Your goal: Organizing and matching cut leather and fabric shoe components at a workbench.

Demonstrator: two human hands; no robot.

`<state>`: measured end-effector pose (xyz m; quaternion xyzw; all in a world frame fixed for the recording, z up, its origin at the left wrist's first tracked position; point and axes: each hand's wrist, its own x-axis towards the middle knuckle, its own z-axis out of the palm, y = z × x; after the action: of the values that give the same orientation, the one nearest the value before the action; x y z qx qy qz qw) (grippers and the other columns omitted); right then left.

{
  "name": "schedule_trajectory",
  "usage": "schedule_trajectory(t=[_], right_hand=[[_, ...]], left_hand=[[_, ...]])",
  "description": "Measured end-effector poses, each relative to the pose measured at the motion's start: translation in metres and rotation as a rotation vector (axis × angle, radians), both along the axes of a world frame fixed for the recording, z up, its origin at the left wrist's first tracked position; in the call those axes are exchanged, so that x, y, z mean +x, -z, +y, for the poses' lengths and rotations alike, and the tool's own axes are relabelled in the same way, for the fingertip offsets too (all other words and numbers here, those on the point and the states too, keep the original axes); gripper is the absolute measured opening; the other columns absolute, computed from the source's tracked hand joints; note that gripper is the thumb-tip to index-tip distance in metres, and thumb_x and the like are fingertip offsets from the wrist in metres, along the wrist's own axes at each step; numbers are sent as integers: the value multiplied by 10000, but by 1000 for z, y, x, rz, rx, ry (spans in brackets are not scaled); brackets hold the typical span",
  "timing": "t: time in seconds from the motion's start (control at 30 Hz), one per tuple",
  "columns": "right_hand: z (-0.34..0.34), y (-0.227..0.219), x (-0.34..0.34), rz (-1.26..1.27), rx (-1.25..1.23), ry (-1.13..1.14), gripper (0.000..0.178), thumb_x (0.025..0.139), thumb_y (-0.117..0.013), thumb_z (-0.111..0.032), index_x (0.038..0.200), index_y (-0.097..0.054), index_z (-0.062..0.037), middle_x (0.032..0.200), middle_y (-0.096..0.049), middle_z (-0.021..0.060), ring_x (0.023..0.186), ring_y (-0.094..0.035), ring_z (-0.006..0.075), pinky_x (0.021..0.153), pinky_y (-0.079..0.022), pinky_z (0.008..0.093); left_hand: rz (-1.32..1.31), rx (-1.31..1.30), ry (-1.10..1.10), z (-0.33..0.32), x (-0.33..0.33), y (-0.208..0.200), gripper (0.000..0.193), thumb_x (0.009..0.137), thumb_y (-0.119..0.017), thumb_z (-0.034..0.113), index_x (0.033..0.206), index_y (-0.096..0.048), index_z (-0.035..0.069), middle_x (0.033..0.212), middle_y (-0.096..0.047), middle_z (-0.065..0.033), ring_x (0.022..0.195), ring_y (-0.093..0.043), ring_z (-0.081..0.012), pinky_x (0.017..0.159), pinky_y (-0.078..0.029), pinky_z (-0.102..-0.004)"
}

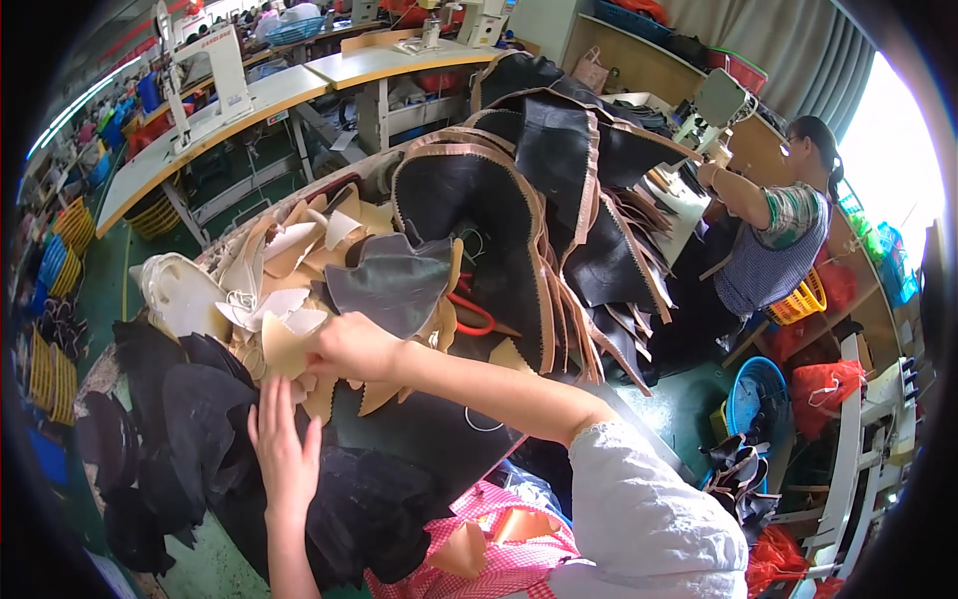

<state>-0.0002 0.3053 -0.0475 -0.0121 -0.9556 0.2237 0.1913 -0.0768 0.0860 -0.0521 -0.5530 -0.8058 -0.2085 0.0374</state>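
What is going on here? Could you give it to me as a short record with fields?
Right hand: fingers curled at a tan piece, apparently pinching it
Left hand: fingers extended, tips near that piece; contact unclear
Beyond the hands: dark grey piece; red looped handle
Left side: loose black pieces
Farther ahead: stacked black panels with brownish serrated edges
Right background: co-worker beside a sewing machine

To my right, a co-worker (783, 255) in a patterned apron reaches toward a sewing machine (722, 103), a yellow basket (801, 298) nearby. A blue tub (733, 397) stands near a red plastic bag (826, 391). Ahead and left of me, a white sewing machine (230, 82) tops a wood-edged counter (279, 93); a grey curtain (783, 42) hangs at upper right.
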Motion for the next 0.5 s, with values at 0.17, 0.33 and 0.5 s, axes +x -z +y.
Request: schedule_trajectory(t=[0.17, 0.33, 0.5], right_hand=[[20, -10, 9, 222, -245, 264, 183, 869, -674, -184, 949, -591, -42, 789, -692, 133, 737, -693, 321, 696, -544, 408], [-9, 14, 7, 244, 80, -18, 553, 721, -809, -263, 1168, -563, -51, 1300, -565, 153, 1172, -539, 359, 988, -460, 424], [17, 9, -2, 189, -206, 148, 139, 854, -646, -133, 959, -684, -51, 880, -695, 161, 803, -678, 354, 728, -543, 420]], left_hand=[[48, -49, 25, 8, 5, -7, 531, 837, -698, 177, 1320, -538, 28, 1380, -531, -146, 1315, -444, -316, 1080, -310, -494], [126, -30, -2, 5, 8, 0, 597, 838, -695, 186, 1371, -487, 19, 1402, -509, -154, 1328, -438, -323, 1093, -305, -491], [104, -48, -7, 5, 8, 5, 639, 837, -693, 193, 1396, -447, 8, 1413, -498, -162, 1339, -435, -327, 1107, -297, -489]])
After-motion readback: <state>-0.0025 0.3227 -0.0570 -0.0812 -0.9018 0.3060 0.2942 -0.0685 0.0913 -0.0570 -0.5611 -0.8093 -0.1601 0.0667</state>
